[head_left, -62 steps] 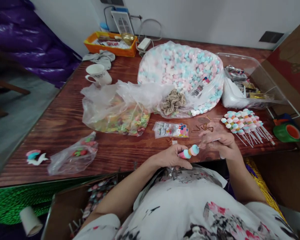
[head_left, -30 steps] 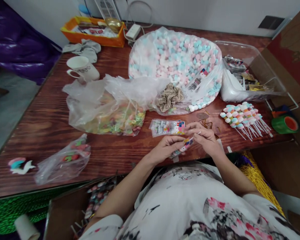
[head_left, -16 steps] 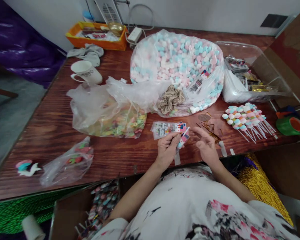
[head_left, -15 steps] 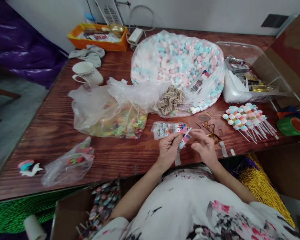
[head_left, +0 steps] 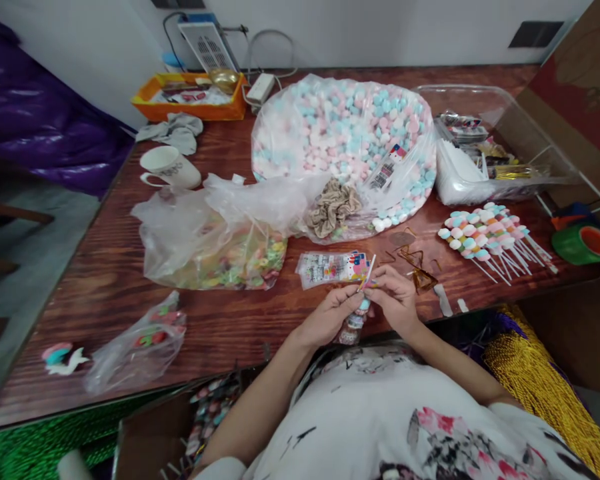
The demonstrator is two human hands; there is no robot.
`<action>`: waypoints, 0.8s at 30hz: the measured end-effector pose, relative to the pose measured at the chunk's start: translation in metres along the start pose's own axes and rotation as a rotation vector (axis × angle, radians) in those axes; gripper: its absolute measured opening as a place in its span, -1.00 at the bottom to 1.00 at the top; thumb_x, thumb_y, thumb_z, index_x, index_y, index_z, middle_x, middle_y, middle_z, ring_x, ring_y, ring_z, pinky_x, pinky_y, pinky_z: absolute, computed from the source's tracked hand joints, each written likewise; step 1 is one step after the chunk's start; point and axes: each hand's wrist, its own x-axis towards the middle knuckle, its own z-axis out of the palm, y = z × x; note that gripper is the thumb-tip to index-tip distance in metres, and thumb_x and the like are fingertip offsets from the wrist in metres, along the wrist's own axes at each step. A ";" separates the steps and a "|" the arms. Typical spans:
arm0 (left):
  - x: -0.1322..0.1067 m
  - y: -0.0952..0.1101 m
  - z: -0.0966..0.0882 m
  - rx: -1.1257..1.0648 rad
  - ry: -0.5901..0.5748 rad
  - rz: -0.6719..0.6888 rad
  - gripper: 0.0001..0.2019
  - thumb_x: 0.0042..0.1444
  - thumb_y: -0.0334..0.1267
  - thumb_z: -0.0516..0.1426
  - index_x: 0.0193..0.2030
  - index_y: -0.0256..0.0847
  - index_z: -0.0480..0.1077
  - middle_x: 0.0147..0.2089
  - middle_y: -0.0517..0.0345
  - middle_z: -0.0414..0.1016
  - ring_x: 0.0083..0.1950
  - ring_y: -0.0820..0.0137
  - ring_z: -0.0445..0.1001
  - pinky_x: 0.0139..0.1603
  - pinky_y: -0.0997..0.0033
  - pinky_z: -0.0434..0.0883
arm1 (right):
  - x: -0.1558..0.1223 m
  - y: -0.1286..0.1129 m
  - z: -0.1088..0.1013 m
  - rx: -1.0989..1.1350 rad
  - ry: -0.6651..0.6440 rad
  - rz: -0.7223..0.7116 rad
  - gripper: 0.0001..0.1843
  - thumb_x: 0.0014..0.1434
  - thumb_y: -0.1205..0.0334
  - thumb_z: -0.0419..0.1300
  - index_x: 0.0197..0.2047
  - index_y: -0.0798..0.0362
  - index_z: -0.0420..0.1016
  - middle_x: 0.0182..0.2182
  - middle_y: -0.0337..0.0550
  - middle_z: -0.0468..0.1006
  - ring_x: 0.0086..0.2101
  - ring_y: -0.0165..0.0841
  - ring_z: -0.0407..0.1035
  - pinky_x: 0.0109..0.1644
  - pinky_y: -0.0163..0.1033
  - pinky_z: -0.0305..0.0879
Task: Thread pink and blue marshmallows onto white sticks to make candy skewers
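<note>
Close to the table's front edge, a marshmallow skewer in a clear printed bag (head_left: 353, 328) points down toward my body, its white stick (head_left: 371, 268) rising above the fingers. My left hand (head_left: 327, 317) is closed around the bag's gathered neck. Thumb and fingers of my right hand (head_left: 394, 299) pinch the same neck from the other side, where a thin strip, perhaps a tie, shows between them. Just beyond lie flat printed bags (head_left: 333, 268). To the right are gold ties (head_left: 420, 273) and a pile of marshmallow skewers (head_left: 485, 233).
A large bag of marshmallows (head_left: 350, 127) fills the back, with a bag of gummies (head_left: 230, 263) to its left. A clear bin (head_left: 525, 177) and green tape (head_left: 580, 243) stand right. At left are a white mug (head_left: 170, 167), an orange tray (head_left: 190, 110) and a small bag (head_left: 140, 347).
My right hand, earlier apart with loose fingers, has come in and pinches the bag's neck beside my left. The bagged marshmallows now show below the hands. The view has shifted slightly.
</note>
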 end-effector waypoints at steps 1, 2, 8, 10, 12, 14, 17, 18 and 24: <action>0.000 0.004 -0.002 0.014 -0.028 -0.032 -0.67 0.11 -0.01 0.21 -0.25 -0.31 0.47 -0.41 0.13 0.44 -0.48 0.58 0.28 -0.46 0.59 0.18 | 0.002 0.001 0.000 0.061 -0.020 0.052 -0.85 0.10 0.15 0.28 -0.44 0.02 0.50 -0.35 -0.22 0.41 -0.48 -0.45 0.32 -0.49 -0.30 0.31; 0.000 0.006 -0.003 0.019 -0.049 -0.060 -0.67 0.10 -0.02 0.22 -0.30 -0.31 0.46 -0.43 0.13 0.44 -0.49 0.58 0.26 -0.47 0.58 0.17 | 0.004 0.000 -0.002 0.085 -0.025 0.075 -0.83 0.10 0.13 0.27 -0.45 0.02 0.48 -0.38 -0.24 0.40 -0.50 -0.46 0.31 -0.49 -0.29 0.32; 0.002 0.008 -0.001 -0.079 -0.001 -0.101 -0.66 0.00 0.00 0.27 -0.35 -0.29 0.41 -0.50 0.12 0.45 -0.52 0.53 0.32 -0.47 0.54 0.22 | 0.017 -0.027 -0.038 -0.585 -0.110 -0.347 -0.70 0.14 0.19 0.25 -0.02 -0.19 0.50 0.02 -0.11 0.50 0.01 -0.15 0.32 0.13 0.07 0.17; 0.002 0.005 -0.002 -0.101 -0.038 -0.114 -0.64 -0.01 0.01 0.26 -0.41 -0.29 0.38 -0.53 0.12 0.45 -0.54 0.50 0.36 -0.48 0.51 0.27 | 0.018 -0.035 -0.048 -0.793 -0.395 -0.514 -0.64 0.18 0.25 0.20 0.03 -0.29 0.46 0.11 -0.20 0.48 0.13 -0.10 0.23 0.21 0.15 -0.03; 0.000 0.003 -0.004 -0.104 -0.117 -0.181 -0.63 -0.02 0.03 0.25 -0.43 -0.28 0.33 -0.55 0.14 0.43 -0.58 0.49 0.36 -0.52 0.50 0.28 | 0.018 -0.039 -0.052 -0.888 -0.604 -0.623 -0.60 0.24 0.32 0.11 0.08 -0.30 0.42 0.08 -0.24 0.51 0.16 -0.13 0.22 0.21 0.16 -0.12; -0.003 0.003 -0.007 -0.076 -0.203 -0.262 -0.62 -0.02 0.04 0.25 -0.38 -0.26 0.31 -0.54 0.17 0.41 -0.60 0.51 0.34 -0.55 0.52 0.26 | 0.017 -0.038 -0.050 -0.932 -0.692 -0.717 -0.61 0.26 0.37 0.04 0.08 -0.21 0.41 -0.03 -0.21 0.58 0.10 -0.19 0.28 0.19 0.15 -0.15; -0.009 0.007 -0.011 0.126 -0.261 -0.239 -0.61 0.11 0.10 0.14 -0.33 -0.24 0.28 -0.49 0.20 0.37 -0.55 0.53 0.31 -0.50 0.52 0.27 | 0.016 -0.035 -0.041 -1.008 -0.726 -0.778 -0.71 0.24 0.43 0.00 -0.11 -0.03 0.47 -0.31 -0.18 0.61 -0.10 -0.26 0.36 0.14 0.14 -0.14; -0.012 0.008 -0.012 0.273 -0.238 -0.179 -0.62 0.17 0.10 0.07 -0.36 -0.24 0.27 -0.48 0.20 0.35 -0.51 0.52 0.31 -0.45 0.50 0.29 | 0.016 -0.033 -0.037 -1.041 -0.724 -0.751 -0.74 0.21 0.45 0.01 -0.19 0.01 0.47 -0.40 -0.18 0.58 -0.16 -0.27 0.35 0.11 0.13 -0.12; -0.024 -0.009 -0.016 1.219 0.077 0.294 -0.73 0.30 -0.22 -0.11 -0.22 -0.24 0.37 -0.20 -0.04 0.44 -0.17 0.29 0.37 -0.02 0.19 0.33 | 0.032 -0.025 -0.018 -1.041 -0.875 -0.230 -0.84 0.14 0.38 0.12 -0.44 0.07 0.47 -0.44 -0.19 0.55 -0.29 -0.33 0.32 -0.16 -0.11 0.04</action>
